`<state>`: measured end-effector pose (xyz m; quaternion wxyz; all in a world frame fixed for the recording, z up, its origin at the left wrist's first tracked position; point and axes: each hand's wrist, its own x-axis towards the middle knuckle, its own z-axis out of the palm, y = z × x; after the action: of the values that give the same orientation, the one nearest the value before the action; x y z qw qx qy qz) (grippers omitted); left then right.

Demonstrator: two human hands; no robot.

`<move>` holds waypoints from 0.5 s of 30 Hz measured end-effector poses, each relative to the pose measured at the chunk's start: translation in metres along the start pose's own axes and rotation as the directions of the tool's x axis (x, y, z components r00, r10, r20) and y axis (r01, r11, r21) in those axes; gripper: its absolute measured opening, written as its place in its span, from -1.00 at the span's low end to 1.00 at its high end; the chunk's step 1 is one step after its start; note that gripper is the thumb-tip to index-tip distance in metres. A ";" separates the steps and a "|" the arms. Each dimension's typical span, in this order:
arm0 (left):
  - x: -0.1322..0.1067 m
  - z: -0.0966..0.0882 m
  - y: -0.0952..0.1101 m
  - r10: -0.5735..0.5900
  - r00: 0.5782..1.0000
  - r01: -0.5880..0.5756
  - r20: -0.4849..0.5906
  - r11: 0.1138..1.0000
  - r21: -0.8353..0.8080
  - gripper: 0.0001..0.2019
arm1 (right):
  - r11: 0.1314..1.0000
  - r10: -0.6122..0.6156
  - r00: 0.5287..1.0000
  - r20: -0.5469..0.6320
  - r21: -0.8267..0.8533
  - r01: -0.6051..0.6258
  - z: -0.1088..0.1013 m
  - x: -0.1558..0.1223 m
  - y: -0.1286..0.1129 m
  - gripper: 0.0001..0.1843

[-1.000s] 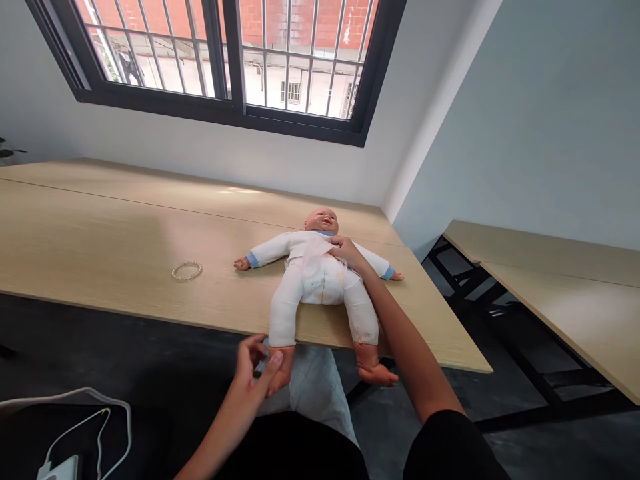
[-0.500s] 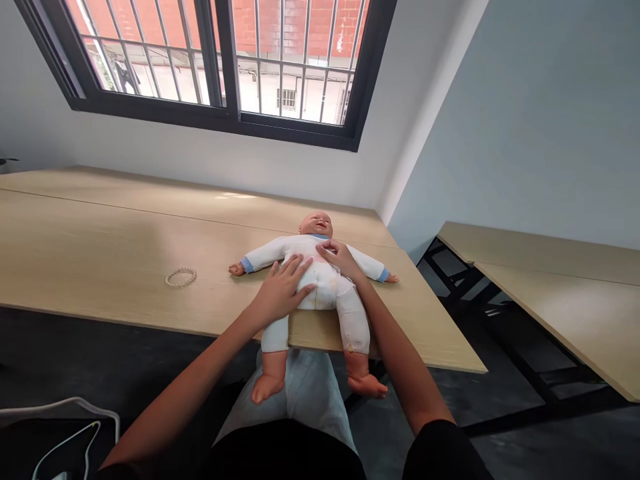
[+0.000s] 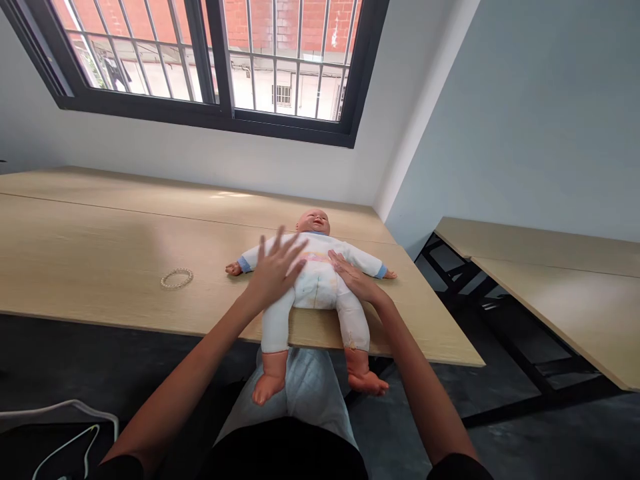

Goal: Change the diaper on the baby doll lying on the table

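Note:
A baby doll [image 3: 316, 287] in a white suit with blue cuffs and collar lies on its back on the table. Its arms are spread and its bare feet hang past the front edge. Over the doll's side at the left is my left hand [image 3: 277, 270], fingers spread and slightly blurred; whether it touches the suit I cannot tell. My right hand [image 3: 353, 277] lies flat along the doll's other side, fingers stretched out and fairly close together. Between the hands, a faded pink and yellow print shows on the chest.
A pearl-like bead bracelet [image 3: 177, 279] lies on the wooden table [image 3: 100, 267] left of the doll. Another table [image 3: 555, 287] with a black frame stands at the right. Behind is a barred window [image 3: 225, 110]. A white cable [image 3: 75, 407] is at the lower left.
My left hand has lifted and moved up and left, fingers spreading wider. My right hand has moved from the chest to the doll's side, uncovering the chest print. The view has shifted slightly.

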<state>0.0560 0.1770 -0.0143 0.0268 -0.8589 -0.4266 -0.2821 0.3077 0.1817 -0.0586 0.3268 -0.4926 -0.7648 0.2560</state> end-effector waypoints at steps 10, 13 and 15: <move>0.063 0.032 0.015 0.437 0.789 -0.294 0.431 0.885 -0.360 -0.62 | 0.989 0.138 0.888 -0.438 0.014 -0.147 -0.026 -0.030 0.014 -0.50; 0.079 0.037 0.011 0.429 0.786 -0.276 0.446 0.888 -0.369 -0.60 | 0.982 0.188 0.930 -0.315 0.030 -0.188 -0.022 -0.057 0.016 -0.58; 0.085 0.038 0.012 0.420 0.787 -0.259 0.452 0.890 -0.374 -0.60 | 0.982 0.176 0.956 -0.236 -0.029 -0.188 -0.014 -0.070 0.017 -0.64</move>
<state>0.1227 0.2415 -0.0011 -0.1662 -0.9599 -0.2077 -0.0887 0.3492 0.1248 -0.0791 0.3766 -0.5958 -0.6788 0.2060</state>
